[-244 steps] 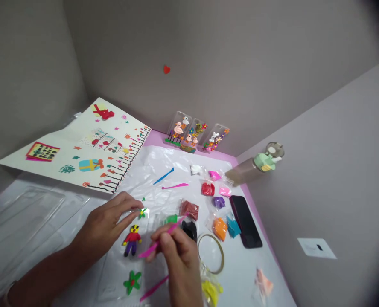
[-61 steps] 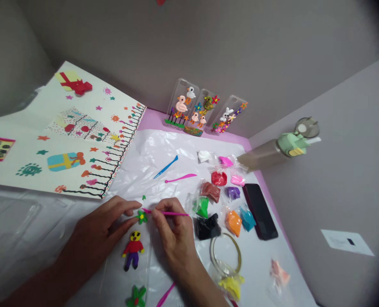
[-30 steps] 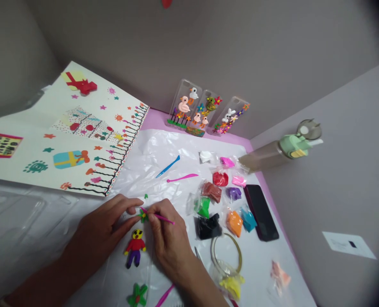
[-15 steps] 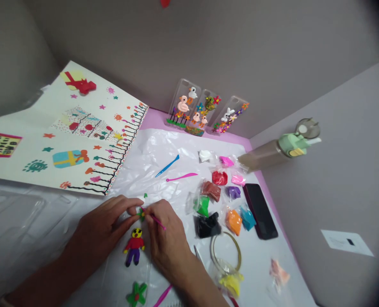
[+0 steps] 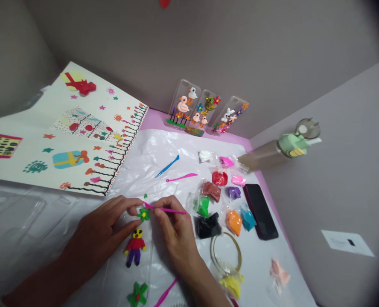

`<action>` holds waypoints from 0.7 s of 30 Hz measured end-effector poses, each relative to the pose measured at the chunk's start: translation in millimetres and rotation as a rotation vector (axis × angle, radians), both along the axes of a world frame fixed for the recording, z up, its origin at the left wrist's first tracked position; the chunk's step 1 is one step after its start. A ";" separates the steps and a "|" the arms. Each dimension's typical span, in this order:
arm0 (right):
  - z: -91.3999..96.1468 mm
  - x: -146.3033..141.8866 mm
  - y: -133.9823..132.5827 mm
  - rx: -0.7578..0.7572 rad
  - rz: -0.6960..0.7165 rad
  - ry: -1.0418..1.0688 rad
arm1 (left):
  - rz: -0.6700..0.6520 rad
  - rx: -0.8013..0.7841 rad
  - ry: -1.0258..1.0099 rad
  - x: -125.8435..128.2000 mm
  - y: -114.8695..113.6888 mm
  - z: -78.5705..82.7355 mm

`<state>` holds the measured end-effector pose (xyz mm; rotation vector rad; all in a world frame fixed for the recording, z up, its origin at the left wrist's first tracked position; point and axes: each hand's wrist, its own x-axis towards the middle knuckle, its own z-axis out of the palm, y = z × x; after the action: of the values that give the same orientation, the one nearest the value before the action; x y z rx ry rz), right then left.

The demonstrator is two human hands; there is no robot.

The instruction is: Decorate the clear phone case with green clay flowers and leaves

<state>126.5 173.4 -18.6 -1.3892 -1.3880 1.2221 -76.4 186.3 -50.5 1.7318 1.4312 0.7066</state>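
Green clay makes up the small flower [image 5: 144, 214] we are watching, its centre yellow, and it sits towards the near edge of the work area, on what looks like a clear phone case [image 5: 122, 273] lying flat on a white plastic sheet [image 5: 164, 157]. Our right hand [image 5: 176, 226] is clenched in a pinch around a slim pink modelling tool [image 5: 168, 209], whose tip reaches the top of the flower. Our left hand [image 5: 98, 230] comes in from the near left with its fingers curled, the fingertips [image 5: 133, 202] just beside the flower. We cannot tell whether they grip it or only steady the case beneath.

Just below the flower stands out a clay figure [image 5: 134, 246] with a yellow head, red top and purple legs; nearer still lies a larger green clay flower [image 5: 138, 294] with a red centre. A tiny green clay bit [image 5: 145, 196] sits just beyond our left fingertips.

Further right are bagged lumps of coloured clay [image 5: 220, 204] — red, pink, purple, orange, black and more — beside a black phone [image 5: 260, 211]. A blue tool [image 5: 167, 166] and a second pink tool [image 5: 182, 177] lie on the sheet, and three decorated phone cases [image 5: 207, 108] lean at the far edge.
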 end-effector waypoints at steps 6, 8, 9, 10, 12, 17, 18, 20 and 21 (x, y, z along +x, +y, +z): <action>4.6 4.2 0.6 0.131 0.074 -0.091 | 0.050 0.012 0.036 0.9 -0.3 5.0; 3.8 4.5 -0.1 0.170 0.105 -0.120 | 0.051 0.014 0.022 0.9 -0.6 5.4; 3.2 4.3 -0.5 0.190 0.121 -0.136 | 0.050 0.013 0.015 0.8 -0.8 5.3; 2.5 4.1 -0.9 0.208 0.135 -0.152 | 0.050 0.009 0.011 0.8 -0.9 5.0; 1.5 3.4 -1.5 0.244 0.153 -0.173 | 0.053 0.001 0.005 0.7 -0.8 4.4; -0.1 1.8 -1.8 0.306 0.171 -0.202 | 0.064 -0.015 -0.004 0.8 0.3 4.4; -0.4 1.7 -1.8 0.315 0.174 -0.210 | 0.067 -0.014 -0.006 1.0 0.5 4.5; -0.9 1.7 -1.8 0.333 0.174 -0.220 | 0.075 -0.010 -0.014 1.8 0.5 4.6; -1.1 1.8 -1.8 0.341 0.175 -0.222 | 0.079 -0.009 -0.018 2.2 0.5 4.7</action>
<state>128.3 171.6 -19.8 -1.2076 -1.8096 0.9013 -74.2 186.8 -45.9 1.6652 1.4950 0.7552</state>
